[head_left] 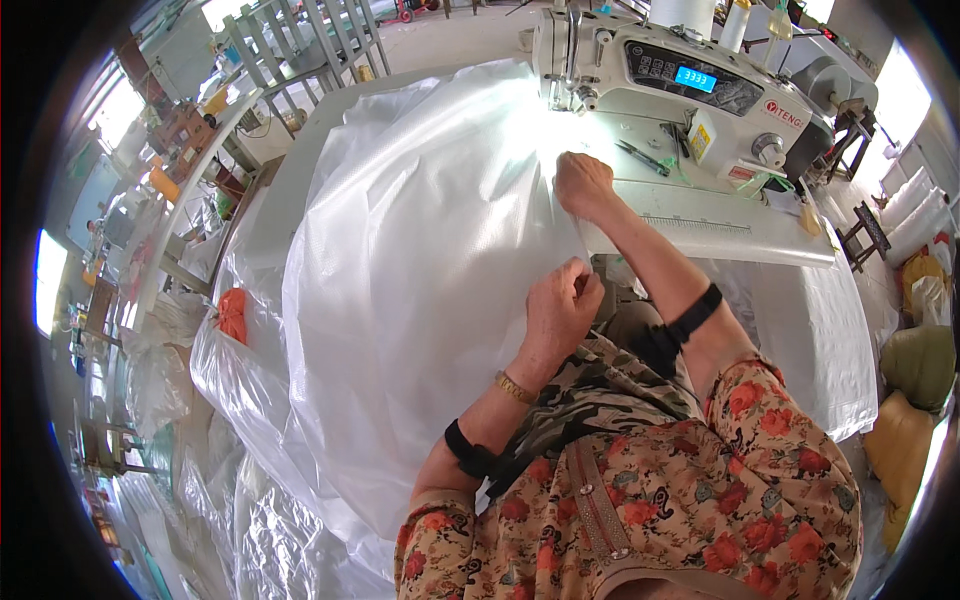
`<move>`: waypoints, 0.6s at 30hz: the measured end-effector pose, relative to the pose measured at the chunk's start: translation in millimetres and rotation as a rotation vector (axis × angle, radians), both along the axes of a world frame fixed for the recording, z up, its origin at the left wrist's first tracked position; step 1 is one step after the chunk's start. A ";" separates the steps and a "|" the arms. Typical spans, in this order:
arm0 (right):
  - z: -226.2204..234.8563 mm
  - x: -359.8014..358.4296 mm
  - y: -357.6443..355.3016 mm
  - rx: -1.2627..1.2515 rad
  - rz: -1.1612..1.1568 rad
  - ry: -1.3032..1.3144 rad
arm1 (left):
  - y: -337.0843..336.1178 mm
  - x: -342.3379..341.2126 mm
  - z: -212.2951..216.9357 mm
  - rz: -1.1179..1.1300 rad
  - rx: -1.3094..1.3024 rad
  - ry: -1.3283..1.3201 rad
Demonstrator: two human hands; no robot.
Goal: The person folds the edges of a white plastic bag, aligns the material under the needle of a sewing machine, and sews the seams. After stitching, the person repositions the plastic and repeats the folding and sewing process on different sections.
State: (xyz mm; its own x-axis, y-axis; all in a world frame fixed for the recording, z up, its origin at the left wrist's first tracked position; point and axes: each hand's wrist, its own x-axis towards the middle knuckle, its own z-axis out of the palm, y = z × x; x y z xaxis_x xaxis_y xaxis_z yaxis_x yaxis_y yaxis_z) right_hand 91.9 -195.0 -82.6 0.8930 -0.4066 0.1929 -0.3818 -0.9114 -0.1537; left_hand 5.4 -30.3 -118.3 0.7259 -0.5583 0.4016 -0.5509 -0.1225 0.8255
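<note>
A large white woven plastic sheet [420, 250] spreads over the sewing table and hangs down on my left. Its right edge runs from below the lit needle area of the white sewing machine [690, 75] toward my lap. My right hand [585, 186] is closed on that edge, just in front of the needle area. Nearer my body, my left hand [562, 308] is closed on the same edge, fingers curled in. Glare washes out the sheet beneath the needle.
Thread snips [643, 157] and a small yellow-and-white box [703, 138] lie by the machine. Thread cones [735, 25] stand on top. A grey metal rack [305, 50] is at the far left. Plastic bags and an orange bundle [232, 314] are on the left, filled sacks [917, 368] on the right.
</note>
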 end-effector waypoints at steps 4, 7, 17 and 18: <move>3.3 -35.1 20.6 -0.073 0.058 0.051 | -8.8 -0.7 -7.6 -0.052 -0.061 0.086; 10.8 -39.2 30.9 -0.166 0.119 0.133 | -9.1 -0.9 -12.8 -0.028 -0.031 0.022; 7.4 -7.0 11.2 -0.287 0.195 0.126 | -16.0 32.2 -4.1 0.059 0.114 -0.108; 8.5 -0.4 10.5 -0.281 0.179 0.150 | -17.5 37.9 -2.9 0.063 0.117 -0.105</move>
State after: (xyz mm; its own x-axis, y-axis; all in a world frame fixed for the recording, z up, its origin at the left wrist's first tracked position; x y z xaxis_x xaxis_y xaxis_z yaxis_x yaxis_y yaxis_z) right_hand 91.5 -184.5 -74.1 0.9722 -0.1908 0.1361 -0.2114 -0.9645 0.1579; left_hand 43.3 -47.7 -121.2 0.7185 -0.5602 0.4123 -0.6219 -0.2518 0.7415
